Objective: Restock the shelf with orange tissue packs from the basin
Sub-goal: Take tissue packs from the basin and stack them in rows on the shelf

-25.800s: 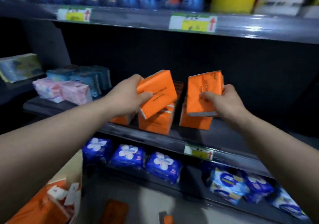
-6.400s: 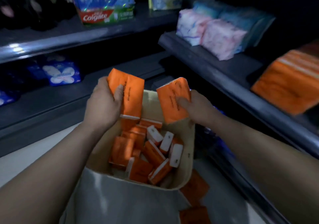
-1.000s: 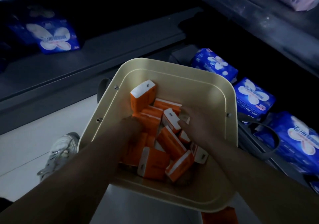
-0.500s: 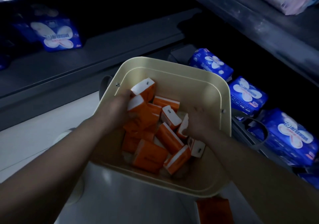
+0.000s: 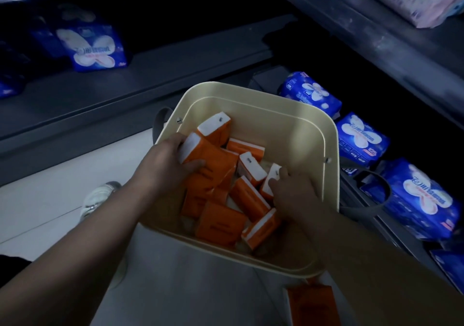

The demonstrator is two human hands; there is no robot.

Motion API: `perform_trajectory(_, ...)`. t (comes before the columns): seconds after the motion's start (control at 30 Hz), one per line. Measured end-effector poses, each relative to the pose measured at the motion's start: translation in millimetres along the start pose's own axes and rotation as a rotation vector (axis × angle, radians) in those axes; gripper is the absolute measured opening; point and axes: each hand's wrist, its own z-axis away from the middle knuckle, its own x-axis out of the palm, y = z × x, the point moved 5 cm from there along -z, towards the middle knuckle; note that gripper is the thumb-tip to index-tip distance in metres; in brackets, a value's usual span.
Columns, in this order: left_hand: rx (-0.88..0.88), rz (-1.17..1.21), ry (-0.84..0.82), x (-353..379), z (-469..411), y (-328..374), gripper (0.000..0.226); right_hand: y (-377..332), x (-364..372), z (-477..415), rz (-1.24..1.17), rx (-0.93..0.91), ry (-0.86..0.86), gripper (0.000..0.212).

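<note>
A cream basin (image 5: 253,97) stands on the floor below me and holds several orange tissue packs (image 5: 221,225) lying in a jumble. My left hand (image 5: 165,165) is inside the basin at its left wall and grips one orange pack (image 5: 213,160) by its white end, lifted a little above the heap. My right hand (image 5: 293,190) is down among the packs at the right and pinches the white end of another orange pack (image 5: 271,182). The shelf with the stocked orange packs is out of view.
Blue wrapped packs (image 5: 361,140) fill the low shelf right of the basin, and another blue pack (image 5: 93,47) stands on the left shelf. Pink packs (image 5: 406,1) lie on the upper right shelf. A loose orange pack (image 5: 311,305) lies on the floor; a shoe (image 5: 98,197) shows at left.
My left hand has closed round a pack and raised it slightly from the heap. My right hand has taken hold of a pack's white end. The view has shifted a little.
</note>
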Motion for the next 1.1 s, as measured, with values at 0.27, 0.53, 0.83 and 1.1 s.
perform_trajectory(0.27,-0.006,0.086,0.064,-26.9,12.0,26.6,0.04,32.9,-41.0,29.7,-0.401,0.035,-0.029,0.049)
perform_trajectory(0.53,-0.034,0.031,0.084,-54.0,34.2,50.2,0.044,38.6,-54.4,68.0,-0.507,0.025,-0.006,0.031)
perform_trajectory(0.83,0.072,0.221,0.098,-92.9,70.4,129.9,0.033,120.3,-114.9,169.8,-1.219,0.034,0.337,0.031)
perform_trajectory(1.1,0.158,0.244,0.091,-101.1,101.6,231.0,0.053,204.0,-117.4,291.4,-1.619,0.119,0.482,0.085)
